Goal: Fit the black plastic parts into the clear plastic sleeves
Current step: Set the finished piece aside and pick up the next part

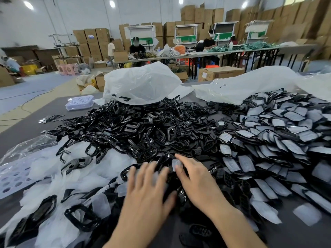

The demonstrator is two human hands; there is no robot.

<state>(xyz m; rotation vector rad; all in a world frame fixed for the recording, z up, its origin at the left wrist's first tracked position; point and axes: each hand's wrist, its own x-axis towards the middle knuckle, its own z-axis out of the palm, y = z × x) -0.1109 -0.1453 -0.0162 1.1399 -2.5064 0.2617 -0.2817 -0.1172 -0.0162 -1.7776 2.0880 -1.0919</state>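
A big heap of loose black plastic parts (143,129) covers the middle of the grey table. Clear plastic sleeves (86,178) lie in a pale pile at the front left, with black frames mixed in. My left hand (145,192) is blurred, its fingers spread flat over the parts and sleeves. My right hand (195,181) pinches a small clear sleeve (177,164) between thumb and forefinger, just above the heap. A black part (180,194) sits between my two hands under the right palm; I cannot tell which hand holds it.
Sleeved black parts (279,140) lie stacked in rows on the right. Two white plastic bags (141,83) sit at the table's far side. A stack of perforated clear trays (79,102) is at the far left, another tray (12,178) at the near left. People work at tables behind.
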